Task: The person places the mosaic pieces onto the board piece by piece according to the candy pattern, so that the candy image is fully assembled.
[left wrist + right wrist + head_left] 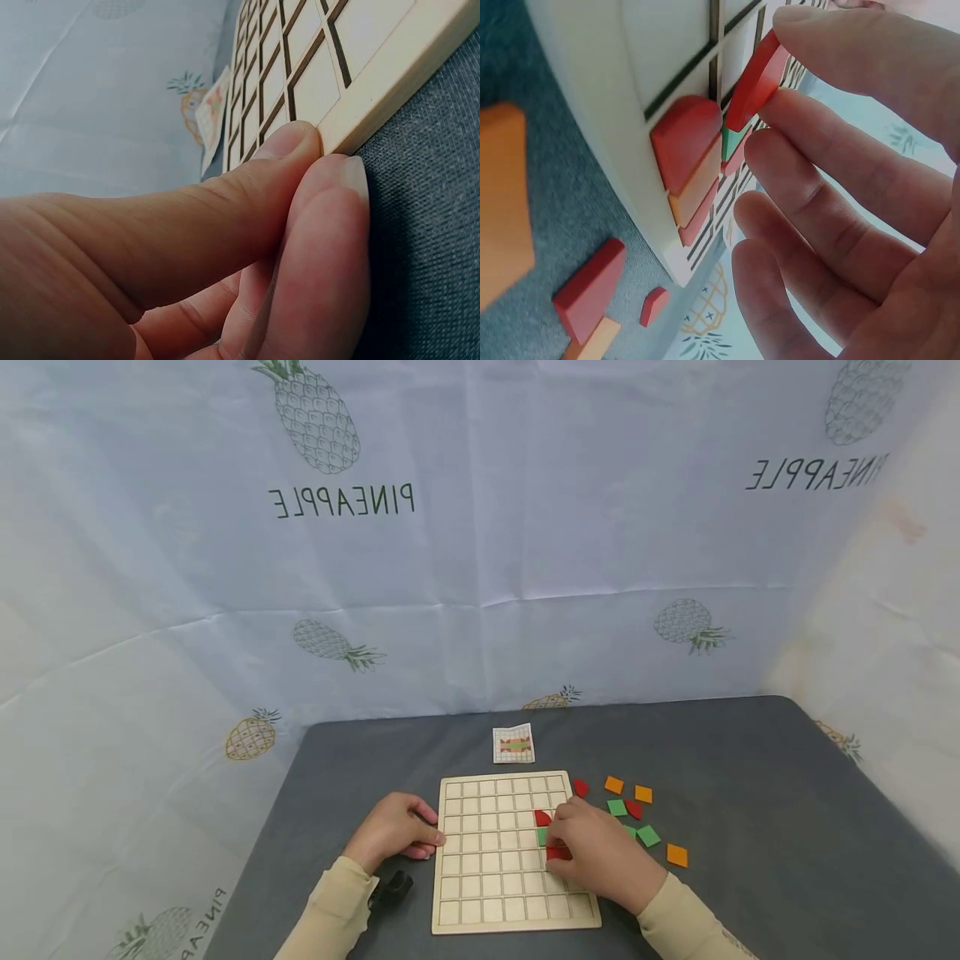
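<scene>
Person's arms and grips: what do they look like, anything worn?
Long pale-yellow sleeves: left sleeve and right sleeve, both ending at the wrist. Right sleeve has small dark markings, too small to read. Left grip and right grip are human hands, ungloved. A black object sits by the left cuff; can't tell if worn. No cables visible.

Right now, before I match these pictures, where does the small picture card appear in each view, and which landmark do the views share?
Head: the small picture card is in the lower half, slightly right of the middle, beyond the wooden board.
Left wrist: in the upper part, left of the middle, seen at a slant.
Right wrist: not visible.
Shared landmark: the wooden board, in all three.
</scene>
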### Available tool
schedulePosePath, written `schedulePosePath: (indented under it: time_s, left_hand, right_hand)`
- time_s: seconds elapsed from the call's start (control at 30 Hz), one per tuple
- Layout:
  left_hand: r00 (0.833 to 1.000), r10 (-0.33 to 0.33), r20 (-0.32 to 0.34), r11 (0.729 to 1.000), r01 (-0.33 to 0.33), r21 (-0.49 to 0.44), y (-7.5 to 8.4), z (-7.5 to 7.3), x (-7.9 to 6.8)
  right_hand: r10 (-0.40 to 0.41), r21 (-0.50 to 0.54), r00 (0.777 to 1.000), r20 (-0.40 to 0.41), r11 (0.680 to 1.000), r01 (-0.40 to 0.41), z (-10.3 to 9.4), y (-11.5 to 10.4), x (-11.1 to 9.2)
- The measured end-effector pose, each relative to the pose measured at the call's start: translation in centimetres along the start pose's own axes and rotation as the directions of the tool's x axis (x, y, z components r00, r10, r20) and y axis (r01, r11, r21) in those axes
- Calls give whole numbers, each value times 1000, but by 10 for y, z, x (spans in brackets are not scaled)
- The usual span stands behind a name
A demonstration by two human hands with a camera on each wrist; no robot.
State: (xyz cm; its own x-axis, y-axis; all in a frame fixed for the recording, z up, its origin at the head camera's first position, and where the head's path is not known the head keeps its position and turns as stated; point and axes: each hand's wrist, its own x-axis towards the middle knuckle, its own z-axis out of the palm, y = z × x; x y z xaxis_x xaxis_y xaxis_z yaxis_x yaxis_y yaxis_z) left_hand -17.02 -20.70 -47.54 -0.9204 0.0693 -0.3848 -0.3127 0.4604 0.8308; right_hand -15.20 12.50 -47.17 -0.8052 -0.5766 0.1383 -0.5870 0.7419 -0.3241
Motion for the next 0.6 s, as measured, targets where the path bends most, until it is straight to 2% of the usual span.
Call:
schedulePosePath:
  time_s: [0.6]
  left_hand:
    - [1000, -1, -22, 1000, 1, 11, 0, 2, -1]
  right_hand:
    - [-49, -17, 998, -24, 999, 49, 7, 4, 1]
